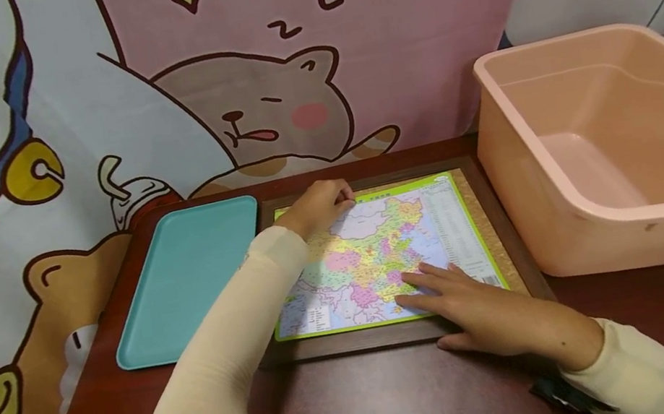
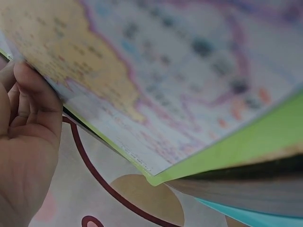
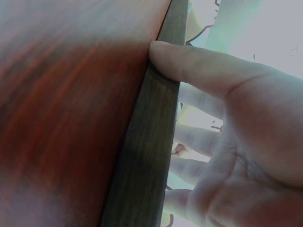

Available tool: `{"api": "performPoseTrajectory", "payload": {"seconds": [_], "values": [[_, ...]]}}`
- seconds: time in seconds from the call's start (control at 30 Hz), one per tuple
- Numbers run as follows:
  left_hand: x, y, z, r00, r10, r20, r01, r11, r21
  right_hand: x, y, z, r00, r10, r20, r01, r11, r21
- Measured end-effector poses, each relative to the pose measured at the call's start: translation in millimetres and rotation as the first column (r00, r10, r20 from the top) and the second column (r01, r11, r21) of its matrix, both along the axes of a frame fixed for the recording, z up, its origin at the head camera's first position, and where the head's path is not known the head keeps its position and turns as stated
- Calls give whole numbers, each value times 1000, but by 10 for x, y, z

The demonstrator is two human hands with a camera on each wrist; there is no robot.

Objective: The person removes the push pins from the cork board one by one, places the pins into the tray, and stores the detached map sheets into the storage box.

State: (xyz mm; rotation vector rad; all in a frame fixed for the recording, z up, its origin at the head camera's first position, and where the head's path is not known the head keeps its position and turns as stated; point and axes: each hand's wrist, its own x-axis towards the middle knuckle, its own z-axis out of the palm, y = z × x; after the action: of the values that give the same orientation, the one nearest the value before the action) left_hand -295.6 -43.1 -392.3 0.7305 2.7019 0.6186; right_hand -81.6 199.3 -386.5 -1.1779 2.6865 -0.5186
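A printed map (image 1: 372, 251) with a green border lies a little askew on the cork face of a dark wooden frame (image 1: 354, 341). My left hand (image 1: 320, 207) is at the map's far edge, with curled fingers; in the left wrist view its thumb (image 2: 35, 85) meets the green border there and pinches the edge. The right hand (image 1: 474, 308) rests over the map's lower right part, fingers spread and fairly straight. Its thumb (image 3: 173, 59) touches the frame's near side in the right wrist view. Part of the map's left side is hidden by the left forearm.
A teal tray (image 1: 198, 273) lies left of the frame on the reddish-brown table (image 1: 365, 406). To the right stands a large pink plastic bin (image 1: 542, 201). A cartoon-printed cloth (image 1: 406, 19) hangs behind the table.
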Motion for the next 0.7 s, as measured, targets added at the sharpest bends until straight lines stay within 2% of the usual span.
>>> {"api": "performPoseTrajectory", "payload": {"seconds": [0.33, 0.53, 0.7], "values": [[-5, -1, -9, 1000, 0, -3, 0, 1000, 4, 7, -11, 10, 1000, -12, 19, 12, 1000, 5], [-3, -1, 6, 999, -30, 11, 30, 999, 23, 4, -19, 5, 999, -30, 23, 29, 999, 18], [-19, -19, 2, 1000, -23, -3, 23, 999, 27, -7, -27, 4, 1000, -22, 16, 22, 1000, 10]]}}
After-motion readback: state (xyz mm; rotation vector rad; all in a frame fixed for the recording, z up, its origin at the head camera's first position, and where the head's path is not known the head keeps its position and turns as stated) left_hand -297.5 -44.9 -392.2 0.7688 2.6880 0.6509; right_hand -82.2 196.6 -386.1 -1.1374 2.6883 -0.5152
